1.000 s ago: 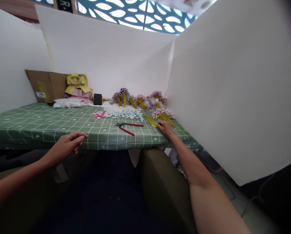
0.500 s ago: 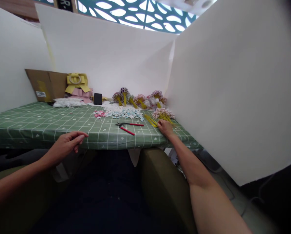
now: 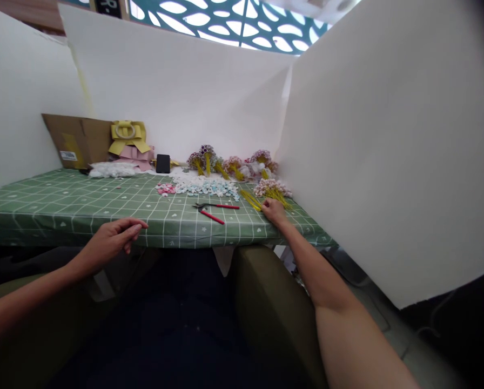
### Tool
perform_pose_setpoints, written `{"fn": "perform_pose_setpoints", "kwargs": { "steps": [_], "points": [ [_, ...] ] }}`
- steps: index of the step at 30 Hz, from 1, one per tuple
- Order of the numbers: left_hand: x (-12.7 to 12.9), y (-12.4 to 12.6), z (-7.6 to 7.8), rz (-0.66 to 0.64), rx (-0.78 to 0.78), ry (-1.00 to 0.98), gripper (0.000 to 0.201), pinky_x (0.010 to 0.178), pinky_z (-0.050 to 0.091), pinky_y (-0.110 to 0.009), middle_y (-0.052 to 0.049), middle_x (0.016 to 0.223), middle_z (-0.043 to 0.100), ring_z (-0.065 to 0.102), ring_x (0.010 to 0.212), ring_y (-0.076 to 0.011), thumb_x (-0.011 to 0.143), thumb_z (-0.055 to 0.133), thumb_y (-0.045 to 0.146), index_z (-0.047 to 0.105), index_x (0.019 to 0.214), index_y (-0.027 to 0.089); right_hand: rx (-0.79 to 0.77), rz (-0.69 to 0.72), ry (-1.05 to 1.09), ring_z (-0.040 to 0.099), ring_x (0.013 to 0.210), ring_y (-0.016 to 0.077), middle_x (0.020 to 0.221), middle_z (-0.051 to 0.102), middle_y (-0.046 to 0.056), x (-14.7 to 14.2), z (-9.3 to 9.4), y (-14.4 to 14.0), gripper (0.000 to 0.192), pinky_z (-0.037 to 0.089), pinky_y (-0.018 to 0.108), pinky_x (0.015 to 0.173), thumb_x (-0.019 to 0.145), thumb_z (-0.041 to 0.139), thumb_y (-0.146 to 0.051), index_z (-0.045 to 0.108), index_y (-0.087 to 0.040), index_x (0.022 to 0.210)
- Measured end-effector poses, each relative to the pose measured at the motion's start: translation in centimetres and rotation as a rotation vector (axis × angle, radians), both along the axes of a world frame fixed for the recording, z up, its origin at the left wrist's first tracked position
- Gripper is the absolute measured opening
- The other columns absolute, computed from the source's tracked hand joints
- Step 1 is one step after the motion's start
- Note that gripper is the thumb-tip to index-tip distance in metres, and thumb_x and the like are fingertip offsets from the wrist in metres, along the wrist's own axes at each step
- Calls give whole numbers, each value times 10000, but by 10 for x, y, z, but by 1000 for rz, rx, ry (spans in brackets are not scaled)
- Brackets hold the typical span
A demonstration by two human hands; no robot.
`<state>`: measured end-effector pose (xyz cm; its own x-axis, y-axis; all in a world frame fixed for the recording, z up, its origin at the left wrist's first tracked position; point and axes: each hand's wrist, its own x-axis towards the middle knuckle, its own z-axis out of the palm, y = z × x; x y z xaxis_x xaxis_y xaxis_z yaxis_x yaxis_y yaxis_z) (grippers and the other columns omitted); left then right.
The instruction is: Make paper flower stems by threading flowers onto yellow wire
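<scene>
My right hand (image 3: 275,212) rests on the green checked tablecloth (image 3: 64,205), its fingertips touching loose yellow stems (image 3: 250,200) beside a bunch of small pink flowers (image 3: 271,189); whether it pinches a stem is hidden. My left hand (image 3: 111,240) hovers at the table's front edge, fingers loosely curled, holding nothing. Red-handled pliers (image 3: 213,210) lie between the two hands, just left of my right hand. A pile of small white, blue and pink blossoms (image 3: 203,186) lies behind the pliers.
Several flower bunches (image 3: 229,165) with yellow stems stand at the back. A black phone (image 3: 162,163), a yellow and pink bow (image 3: 127,139), a white bag (image 3: 111,170) and cardboard (image 3: 76,141) lie at the back left. White boards (image 3: 388,140) wall in the table.
</scene>
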<state>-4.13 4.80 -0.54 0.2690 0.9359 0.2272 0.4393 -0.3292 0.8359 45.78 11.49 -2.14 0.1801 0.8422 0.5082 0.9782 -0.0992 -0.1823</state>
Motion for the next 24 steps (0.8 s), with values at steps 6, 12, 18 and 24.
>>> {"fn": "perform_pose_setpoints", "kwargs": {
  "steps": [6,12,18,24],
  "points": [
    [0,0,0,10,6,21,413,522,423,-236,36,683,506,494,498,-92,807,537,523,622,1020,180,-38,53,-24,609,801,161,896,716,73,-1,0,0,194,382,224,705,831,529,-210,701,-153,899],
    [-1,1,-2,2,-6,10,424,515,427,-239,36,684,505,486,499,-94,801,546,527,621,1021,173,-64,43,-65,614,803,187,864,713,96,-4,-3,3,205,378,242,703,819,521,-199,717,-147,843],
    [0,0,-1,4,-22,9,451,516,432,-235,32,702,517,487,510,-97,791,548,541,617,1029,164,-25,18,-62,598,771,185,846,706,108,-4,-4,2,233,359,247,679,823,486,-198,710,-134,831],
    [-1,0,-3,-3,-21,17,408,522,419,-228,46,680,508,487,505,-103,797,545,527,618,1021,193,43,2,-29,558,721,174,799,678,95,-3,-5,2,202,332,255,653,815,486,-192,679,-138,797]
  ]
}}
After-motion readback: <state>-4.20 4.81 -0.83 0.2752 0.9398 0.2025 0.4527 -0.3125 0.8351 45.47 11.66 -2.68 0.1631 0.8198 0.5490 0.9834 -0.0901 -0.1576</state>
